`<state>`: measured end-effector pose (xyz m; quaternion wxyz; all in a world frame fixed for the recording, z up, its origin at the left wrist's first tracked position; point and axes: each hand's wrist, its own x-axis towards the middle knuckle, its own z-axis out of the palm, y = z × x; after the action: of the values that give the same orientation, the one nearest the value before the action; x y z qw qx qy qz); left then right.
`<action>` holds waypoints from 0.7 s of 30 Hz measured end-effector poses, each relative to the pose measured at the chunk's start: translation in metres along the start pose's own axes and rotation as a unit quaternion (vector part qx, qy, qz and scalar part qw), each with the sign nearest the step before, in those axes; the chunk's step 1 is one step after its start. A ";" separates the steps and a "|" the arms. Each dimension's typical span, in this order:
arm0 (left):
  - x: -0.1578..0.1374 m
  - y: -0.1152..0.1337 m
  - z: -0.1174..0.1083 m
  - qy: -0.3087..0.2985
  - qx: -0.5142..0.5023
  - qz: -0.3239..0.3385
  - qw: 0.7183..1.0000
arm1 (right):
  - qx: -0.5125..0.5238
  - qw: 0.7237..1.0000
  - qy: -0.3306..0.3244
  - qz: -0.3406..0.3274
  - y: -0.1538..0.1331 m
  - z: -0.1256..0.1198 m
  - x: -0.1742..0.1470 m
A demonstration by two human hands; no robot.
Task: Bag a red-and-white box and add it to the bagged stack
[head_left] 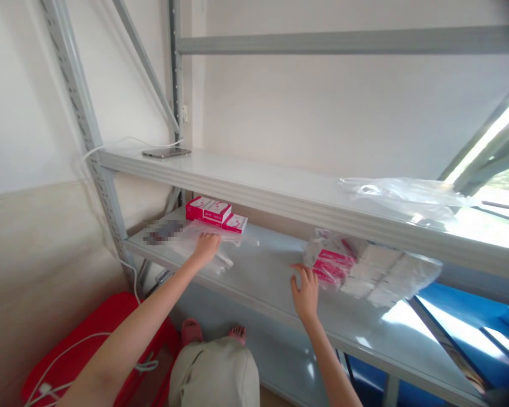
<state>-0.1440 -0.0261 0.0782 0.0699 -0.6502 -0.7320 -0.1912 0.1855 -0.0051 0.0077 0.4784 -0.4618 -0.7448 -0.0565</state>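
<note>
My left hand [207, 247] is over the middle shelf with its fingers curled closed on a thin clear plastic bag [190, 237], which lies spread out there. Just behind that bag sit several pink-and-white boxes [210, 210], some stacked. My right hand [306, 288] is open, its thumb and fingers apart and nothing in them. Beside its fingertips rests a filled clear plastic bag [390, 274], partly under the upper shelf's edge. Through the film show pink boxes [333, 265] and whitish boxes.
A phone [166, 152] lies on the upper shelf [246, 169], and crumpled clear plastic [401, 195] lies to the right. A blurred patch [163, 230] covers something left on the middle shelf [263, 271]. A red case [89, 345] with white cables stands below, beside my feet.
</note>
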 end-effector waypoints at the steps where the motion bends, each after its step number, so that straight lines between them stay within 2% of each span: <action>1: -0.002 0.010 -0.005 0.002 -0.003 0.031 0.999 | 0.004 1.000 -0.011 -0.024 -0.022 -0.001 0.009; 3: -0.010 0.030 -0.014 0.012 -0.012 0.115 0.993 | -0.001 0.997 -0.036 -0.063 -0.059 -0.004 0.026; 5: -0.020 0.048 -0.022 0.023 -0.031 0.205 0.978 | -0.033 0.994 -0.059 -0.090 -0.083 -0.008 0.040; 8: -0.033 0.060 -0.029 0.029 -0.055 0.288 0.956 | -0.083 0.983 -0.103 -0.125 -0.089 -0.013 0.048; 13: -0.039 0.056 -0.020 -0.016 -0.068 0.340 0.938 | -0.148 0.975 -0.134 -0.096 -0.071 -0.023 0.039; 17: -0.039 0.057 -0.010 -0.036 -0.093 0.378 0.921 | -0.184 0.966 -0.131 -0.124 -0.076 -0.032 0.033; 21: -0.039 0.061 -0.011 -0.044 -0.091 0.407 0.908 | -0.216 0.940 -0.212 -0.160 -0.080 -0.031 0.038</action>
<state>-0.0801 -0.0611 0.0858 0.0503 -0.9030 -0.3853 -0.1833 0.1425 -0.0428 0.0825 0.1832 -0.4297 -0.8630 -0.1926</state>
